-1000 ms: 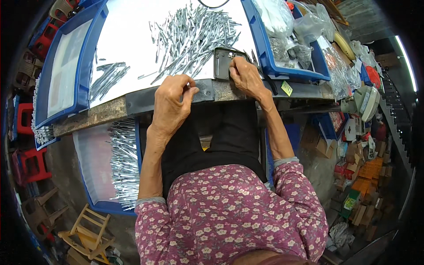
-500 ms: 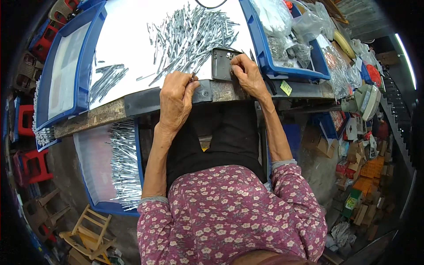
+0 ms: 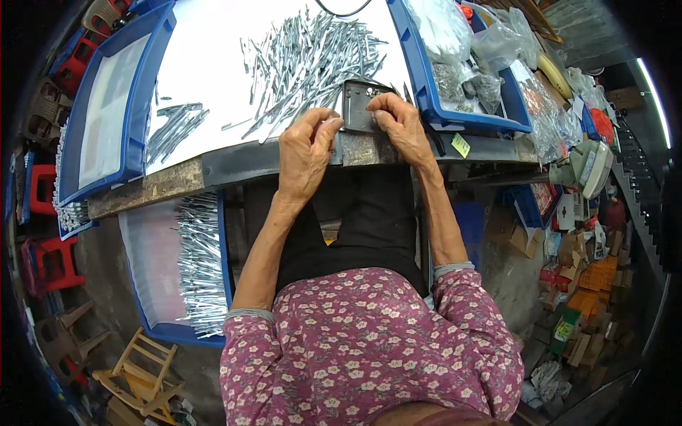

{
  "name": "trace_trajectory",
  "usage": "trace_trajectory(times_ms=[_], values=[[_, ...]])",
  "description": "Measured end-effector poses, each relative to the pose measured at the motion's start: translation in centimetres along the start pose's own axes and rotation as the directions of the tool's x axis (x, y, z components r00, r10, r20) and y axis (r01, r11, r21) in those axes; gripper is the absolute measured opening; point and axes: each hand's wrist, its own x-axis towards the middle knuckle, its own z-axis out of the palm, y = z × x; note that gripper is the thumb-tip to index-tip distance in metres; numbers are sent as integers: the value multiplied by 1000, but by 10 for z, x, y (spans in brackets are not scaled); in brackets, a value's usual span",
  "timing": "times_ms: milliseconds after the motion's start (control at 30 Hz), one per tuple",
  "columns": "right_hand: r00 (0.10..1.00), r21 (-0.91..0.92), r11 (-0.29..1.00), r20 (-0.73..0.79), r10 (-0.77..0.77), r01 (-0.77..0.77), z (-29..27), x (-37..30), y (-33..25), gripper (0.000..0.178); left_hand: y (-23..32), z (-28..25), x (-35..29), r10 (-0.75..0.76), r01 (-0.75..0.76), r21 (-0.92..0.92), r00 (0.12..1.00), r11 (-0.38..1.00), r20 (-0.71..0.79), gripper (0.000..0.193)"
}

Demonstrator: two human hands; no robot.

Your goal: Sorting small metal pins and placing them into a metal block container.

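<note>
My left hand is closed in a pinch just left of a small dark metal box at the table's near edge. Whatever sits between its fingertips is too small to make out. My right hand pinches thumb and forefinger together over the right side of the same box, and any thing in that pinch is hidden. Tiny bright bits show at the box's far end. Beyond both hands a large loose pile of thin silvery metal strips is spread on the white table top.
A smaller heap of grey strips lies left, beside a blue tray. At right stands a blue crate with plastic bags. Below the table edge, another blue tray holds many silvery strips. A wooden stool stands on the floor.
My left hand has moved right, closer to the metal box and my right hand. The small brassy piece at its fingertips no longer shows. My right hand has barely shifted.
</note>
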Motion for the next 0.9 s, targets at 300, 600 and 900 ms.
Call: trace_trajectory(times_ms=[300,600,900], values=[[994,212,977,-111,1,23,20,-13,-25,11,-17,13,-3,-260,365,-465,925,807,276,21],[988,186,980,-146,-43,70,30,-18,-39,10,-16,14,-6,-257,358,-433,926,827,276,19],[976,107,990,-205,-65,89,38,-17,-36,7,-20,15,-7,-264,335,-448,940,829,214,12]])
